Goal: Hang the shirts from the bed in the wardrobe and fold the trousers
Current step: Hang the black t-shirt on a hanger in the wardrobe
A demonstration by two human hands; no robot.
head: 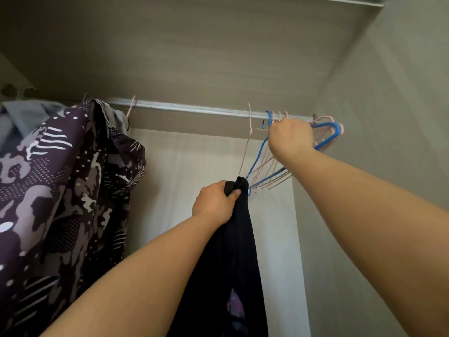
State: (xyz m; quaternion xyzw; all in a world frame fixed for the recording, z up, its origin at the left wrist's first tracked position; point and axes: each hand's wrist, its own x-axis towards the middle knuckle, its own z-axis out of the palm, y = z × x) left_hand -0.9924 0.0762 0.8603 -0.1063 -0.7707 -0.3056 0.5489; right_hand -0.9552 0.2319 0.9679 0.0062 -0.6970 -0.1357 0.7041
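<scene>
Patterned shirt on rail; left hand clutches unhung black shirt below; right hand grips hangers under rail.

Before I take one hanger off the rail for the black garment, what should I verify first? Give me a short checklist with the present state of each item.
1. Left hand grip on the black garment: ok, thumb and fingers pinch its bunched top.
2. Right hand on the hangers: ok, curled round the bunch under the rail.
3. One hanger singled out: cannot tell, fingers hidden.
4. Garment clear of the blue hanger: cannot tell, its top overlaps that hanger's lower corner.
5. Free rail space: ok, bare stretch between the patterned shirt and the hangers.
</scene>
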